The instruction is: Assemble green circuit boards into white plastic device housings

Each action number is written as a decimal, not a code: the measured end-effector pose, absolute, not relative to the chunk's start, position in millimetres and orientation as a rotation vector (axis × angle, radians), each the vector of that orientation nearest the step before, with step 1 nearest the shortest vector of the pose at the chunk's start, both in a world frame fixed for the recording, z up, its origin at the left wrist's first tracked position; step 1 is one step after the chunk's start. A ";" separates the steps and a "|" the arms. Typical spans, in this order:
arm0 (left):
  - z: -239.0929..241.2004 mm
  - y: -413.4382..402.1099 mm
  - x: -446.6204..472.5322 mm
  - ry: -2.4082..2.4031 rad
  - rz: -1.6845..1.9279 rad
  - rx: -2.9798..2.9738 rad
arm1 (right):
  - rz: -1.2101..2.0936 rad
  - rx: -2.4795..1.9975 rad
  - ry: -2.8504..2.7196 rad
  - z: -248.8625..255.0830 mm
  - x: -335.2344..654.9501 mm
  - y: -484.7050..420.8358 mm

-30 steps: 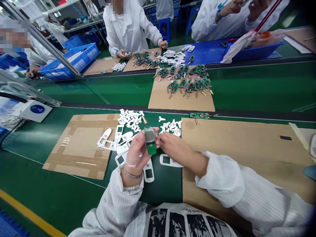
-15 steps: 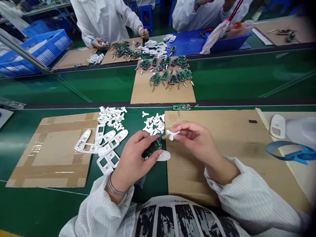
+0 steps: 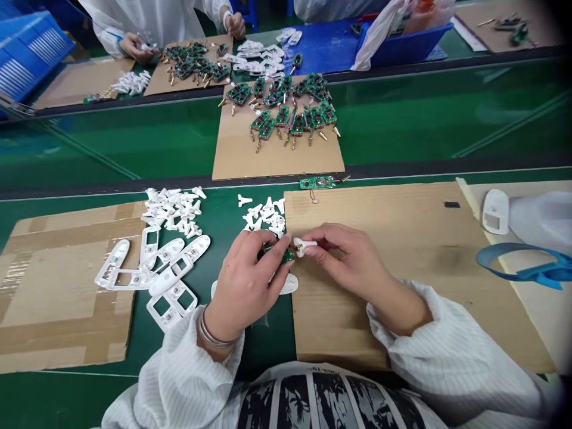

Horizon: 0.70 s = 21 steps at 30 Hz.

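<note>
My left hand is closed on a green circuit board, most of which its fingers hide. Between the thumb and fingertips of my right hand is a small white plastic tip, which meets the brass-coloured end of the board. Under my left hand lies a white casing, partly covered. Just beyond that hand is a small group of white plastic tips. To its left are a larger heap of such tips and several white casings with rectangular windows.
Cardboard sheets lie right and left. A single circuit board sits by the far edge. Across the ledge, more boards rest on cardboard. A blue strap is at right. A co-worker's hands work opposite.
The white tip now sits further over the brass-coloured end of the board. My left hand has turned over the board, hiding more of it. The whole view has shifted slightly.
</note>
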<state>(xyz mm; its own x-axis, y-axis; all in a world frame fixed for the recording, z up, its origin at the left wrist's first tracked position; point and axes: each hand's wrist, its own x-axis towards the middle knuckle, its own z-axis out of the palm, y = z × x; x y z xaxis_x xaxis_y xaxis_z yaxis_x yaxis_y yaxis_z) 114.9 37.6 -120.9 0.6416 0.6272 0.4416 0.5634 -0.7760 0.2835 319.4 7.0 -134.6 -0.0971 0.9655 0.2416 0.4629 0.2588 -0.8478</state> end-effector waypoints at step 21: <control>-124.7 34.7 111.8 0.986 0.975 2.598 | 0.948 -1.293 -1.589 -129.5 317.0 9.4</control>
